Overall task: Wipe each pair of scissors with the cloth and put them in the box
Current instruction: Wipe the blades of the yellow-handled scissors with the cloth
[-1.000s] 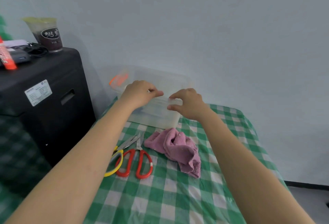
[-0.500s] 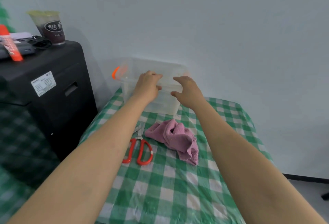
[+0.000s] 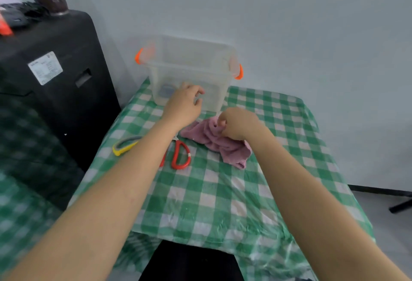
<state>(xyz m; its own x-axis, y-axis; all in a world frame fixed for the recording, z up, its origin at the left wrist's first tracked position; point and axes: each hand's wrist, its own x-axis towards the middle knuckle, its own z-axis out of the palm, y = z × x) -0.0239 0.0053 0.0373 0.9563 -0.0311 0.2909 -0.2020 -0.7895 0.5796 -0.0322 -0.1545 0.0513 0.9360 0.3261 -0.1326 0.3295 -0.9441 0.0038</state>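
Both hands reach over the checked table [image 3: 223, 196], the right one on the cloth [image 3: 225, 147].

The clear box [image 3: 189, 75] with orange handles stands at the far edge of the table, against the wall. The left hand [image 3: 184, 105] hovers just in front of the box's near wall, fingers loosely curled and half open, holding nothing. The right hand [image 3: 237, 123] is closed in a fist on the top of the pink cloth, which lies crumpled near the box, right of centre. Red scissors [image 3: 180, 154] lie just left of the cloth, partly hidden under the left forearm. Yellow scissors [image 3: 124, 145] lie further left, near the table's left edge; only their handle shows. A black cabinet [image 3: 55, 75] stands left of the table.
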